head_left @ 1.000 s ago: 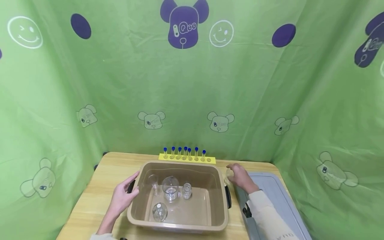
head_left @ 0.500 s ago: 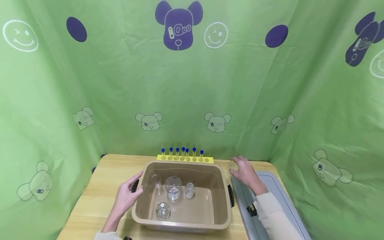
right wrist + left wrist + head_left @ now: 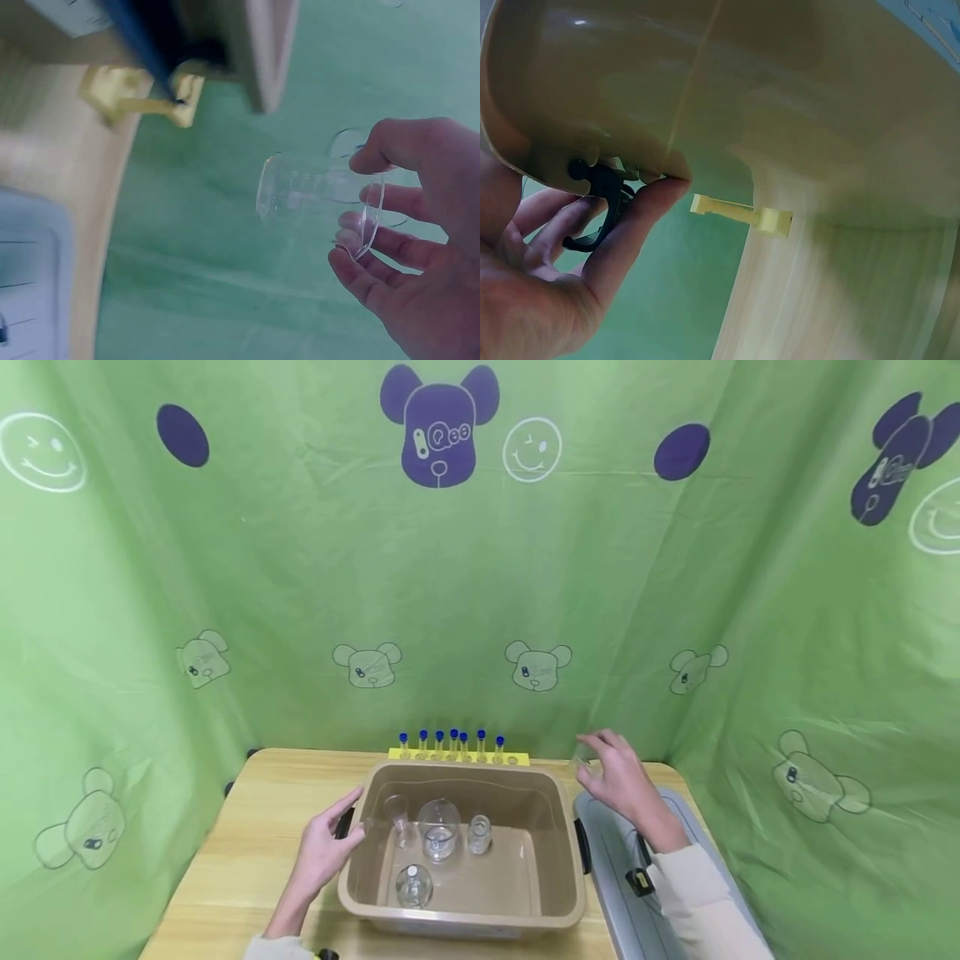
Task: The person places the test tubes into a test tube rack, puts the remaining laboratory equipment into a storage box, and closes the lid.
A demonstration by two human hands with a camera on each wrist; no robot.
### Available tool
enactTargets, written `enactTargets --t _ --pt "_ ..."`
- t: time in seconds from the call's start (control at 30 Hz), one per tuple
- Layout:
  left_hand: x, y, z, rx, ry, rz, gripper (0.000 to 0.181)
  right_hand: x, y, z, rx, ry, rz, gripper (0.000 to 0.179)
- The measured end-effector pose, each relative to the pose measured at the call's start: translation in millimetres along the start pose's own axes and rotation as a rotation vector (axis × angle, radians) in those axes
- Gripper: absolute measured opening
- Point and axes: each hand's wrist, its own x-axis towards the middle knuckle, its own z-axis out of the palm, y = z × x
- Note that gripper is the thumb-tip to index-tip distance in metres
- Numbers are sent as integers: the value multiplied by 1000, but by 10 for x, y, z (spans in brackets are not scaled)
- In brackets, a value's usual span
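Observation:
My right hand (image 3: 622,781) holds a clear glass beaker (image 3: 311,187) by one end, thumb on one side and fingers on the other. It is in the air behind the right end of a brown plastic bin (image 3: 465,920). At the bin's left side, my left hand (image 3: 324,847) rests against the rim with thumb and forefinger spread around the black handle (image 3: 611,199). Inside the bin stand a round flask with a white stopper (image 3: 414,887), a flared glass vessel (image 3: 399,818), a larger glass beaker (image 3: 439,839) and a small glass jar (image 3: 480,833).
Behind the bin, a yellow rack (image 3: 520,759) bears several blue-capped test tubes (image 3: 453,743). A grey lid (image 3: 600,852) lies on the wooden table (image 3: 232,843) to the right. Patterned green curtain (image 3: 465,585) surrounds the table.
My right hand has lifted the glass beaker upward and slightly right, away from beside the bin's back right corner. My left hand stays at the bin's left handle. The head view has shifted a little.

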Motion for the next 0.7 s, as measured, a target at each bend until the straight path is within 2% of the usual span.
enactTargets --t 0.2,0.4,0.7 --pt "9 -28 22 -31 -16 -4 64 58 -343 -200 13 1 -63 50" --pt "8 -31 -10 -43 -29 -8 63 109 -710 -304 38 -72 -108 53" --pt "0 -1 0 -52 -24 10 61 125 -1064 -218 53 -96 -263 56"
